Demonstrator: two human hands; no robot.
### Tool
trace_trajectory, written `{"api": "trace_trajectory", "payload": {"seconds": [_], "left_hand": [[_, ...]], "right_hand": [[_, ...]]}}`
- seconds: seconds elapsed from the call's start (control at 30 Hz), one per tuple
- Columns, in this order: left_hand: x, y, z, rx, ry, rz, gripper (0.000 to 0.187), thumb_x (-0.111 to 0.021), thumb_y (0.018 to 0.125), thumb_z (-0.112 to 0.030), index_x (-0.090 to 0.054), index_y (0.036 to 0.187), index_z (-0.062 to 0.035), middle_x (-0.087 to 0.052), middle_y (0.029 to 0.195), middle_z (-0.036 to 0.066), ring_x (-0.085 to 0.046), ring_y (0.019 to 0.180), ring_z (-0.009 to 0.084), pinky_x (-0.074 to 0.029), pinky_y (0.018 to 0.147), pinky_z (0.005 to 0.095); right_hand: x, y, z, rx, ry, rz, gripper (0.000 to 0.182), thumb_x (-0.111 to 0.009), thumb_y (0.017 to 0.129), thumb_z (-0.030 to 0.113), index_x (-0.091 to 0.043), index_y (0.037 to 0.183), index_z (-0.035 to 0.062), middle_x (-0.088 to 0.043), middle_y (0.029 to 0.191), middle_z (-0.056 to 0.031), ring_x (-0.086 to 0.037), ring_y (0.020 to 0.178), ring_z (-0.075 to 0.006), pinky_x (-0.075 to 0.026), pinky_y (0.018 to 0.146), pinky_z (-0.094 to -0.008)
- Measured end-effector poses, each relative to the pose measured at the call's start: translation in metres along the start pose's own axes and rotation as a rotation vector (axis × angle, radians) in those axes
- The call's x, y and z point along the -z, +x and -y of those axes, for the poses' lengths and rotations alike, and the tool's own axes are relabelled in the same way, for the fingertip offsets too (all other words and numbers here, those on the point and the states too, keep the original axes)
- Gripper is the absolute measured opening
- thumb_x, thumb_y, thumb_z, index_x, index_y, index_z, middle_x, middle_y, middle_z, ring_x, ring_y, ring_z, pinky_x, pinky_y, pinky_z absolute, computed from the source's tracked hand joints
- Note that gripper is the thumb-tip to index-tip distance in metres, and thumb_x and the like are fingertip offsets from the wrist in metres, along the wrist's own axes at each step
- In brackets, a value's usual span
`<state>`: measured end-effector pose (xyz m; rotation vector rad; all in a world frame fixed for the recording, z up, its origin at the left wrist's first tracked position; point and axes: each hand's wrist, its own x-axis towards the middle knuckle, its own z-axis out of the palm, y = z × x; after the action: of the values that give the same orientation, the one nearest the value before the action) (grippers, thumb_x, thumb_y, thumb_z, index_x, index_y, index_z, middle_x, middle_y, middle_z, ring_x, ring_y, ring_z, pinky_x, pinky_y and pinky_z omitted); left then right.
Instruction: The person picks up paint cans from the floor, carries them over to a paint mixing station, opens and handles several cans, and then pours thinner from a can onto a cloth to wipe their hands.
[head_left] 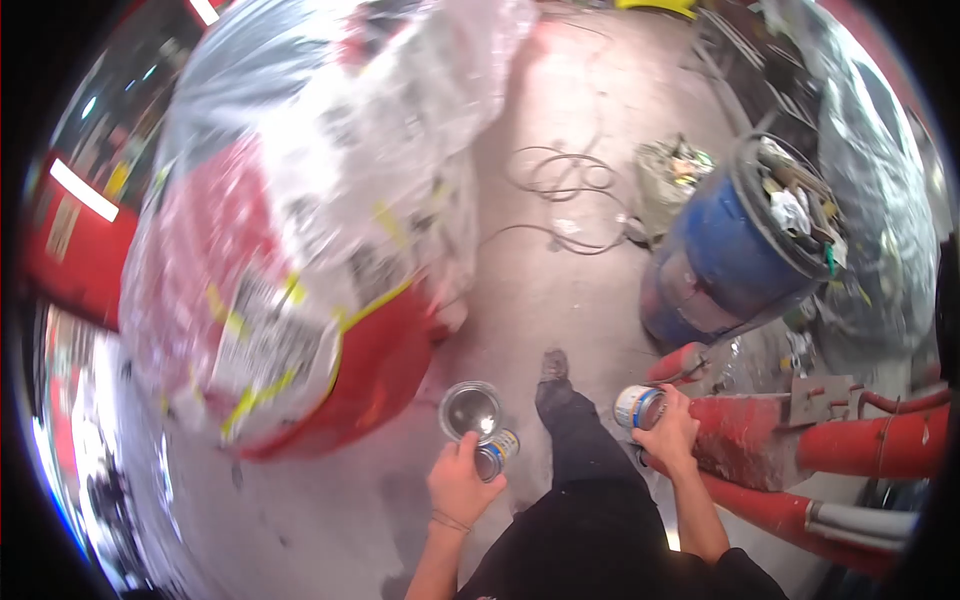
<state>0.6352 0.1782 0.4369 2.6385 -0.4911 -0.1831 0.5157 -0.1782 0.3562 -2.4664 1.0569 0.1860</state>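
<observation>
My left hand (460, 487) is wrapped round a small tin can (496, 455) with a blue, white and yellow label. Just above its fingertips is a round, shiny open-topped container (470, 411), which overlaps the can in this view. On the other side of my outstretched leg, my right hand (671, 430) grips a second labelled can (638, 407), tilted with one end turned toward me. That can is close to the red metal equipment on the right.
A red car body part (375, 370) under plastic sheeting and taped paper fills the left. At right stand a blue drum (730, 245) full of rubbish and red jack-like equipment (745, 435). A hose (565, 180) lies coiled on the floor near a rubbish bag (665, 185).
</observation>
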Motion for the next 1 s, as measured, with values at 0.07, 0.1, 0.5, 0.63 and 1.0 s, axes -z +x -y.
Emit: {"api": "trace_trajectory", "payload": {"seconds": [0.07,0.1,0.5,0.63,1.0], "left_hand": [[-0.001,0.085,-0.016,-0.04,0.022,0.029,0.076,-0.093,0.067,-0.03,-0.063,0.134,-0.0118,-0.067,0.104,0.015,-0.071,0.096,0.0381,-0.06,0.082,0.0502],[-0.001,0.131,-0.027,-0.059,0.02,0.034,0.076,-0.093,0.067,-0.03,-0.063,0.135,-0.0116,-0.067,0.104,0.016,-0.071,0.096,0.0382,-0.06,0.083,0.0503],[0.008,0.619,-0.138,-0.208,0.01,0.082,0.078,-0.092,0.067,-0.036,-0.064,0.135,-0.0117,-0.07,0.107,0.017,-0.072,0.099,0.04,-0.06,0.087,0.051],[-0.01,0.797,-0.171,-0.206,0.03,0.159,0.082,-0.093,0.067,-0.039,-0.063,0.138,-0.0121,-0.07,0.109,0.018,-0.072,0.103,0.0395,-0.06,0.089,0.0513],[-0.075,1.29,-0.319,-0.359,-0.03,0.236,0.076,-0.091,0.069,-0.035,-0.061,0.136,-0.0157,-0.07,0.107,0.017,-0.072,0.104,0.0407,-0.06,0.089,0.0541]], "right_hand": [[0.003,0.052,0.019,-0.041,0.017,0.0,0.104,-0.095,0.067,0.033,-0.045,0.157,0.0159,-0.053,0.151,-0.0155,-0.056,0.14,-0.0374,-0.047,0.109,-0.0621],[0.01,0.078,0.033,-0.072,0.011,-0.014,0.104,-0.096,0.067,0.033,-0.045,0.157,0.0163,-0.051,0.153,-0.0154,-0.056,0.14,-0.0375,-0.046,0.109,-0.0616],[0.123,0.437,0.142,-0.311,0.123,0.006,0.116,-0.1,0.062,0.036,-0.039,0.16,0.0192,-0.049,0.157,-0.0151,-0.055,0.143,-0.0398,-0.042,0.117,-0.0658],[0.137,0.573,0.156,-0.402,0.102,-0.062,0.116,-0.101,0.062,0.035,-0.039,0.159,0.018,-0.048,0.157,-0.0151,-0.055,0.143,-0.0395,-0.041,0.116,-0.0662],[0.266,0.876,0.252,-0.945,0.182,0.008,0.109,-0.095,0.076,0.052,-0.039,0.164,0.0218,-0.05,0.161,-0.0174,-0.053,0.148,-0.0395,-0.041,0.117,-0.0682]]}}
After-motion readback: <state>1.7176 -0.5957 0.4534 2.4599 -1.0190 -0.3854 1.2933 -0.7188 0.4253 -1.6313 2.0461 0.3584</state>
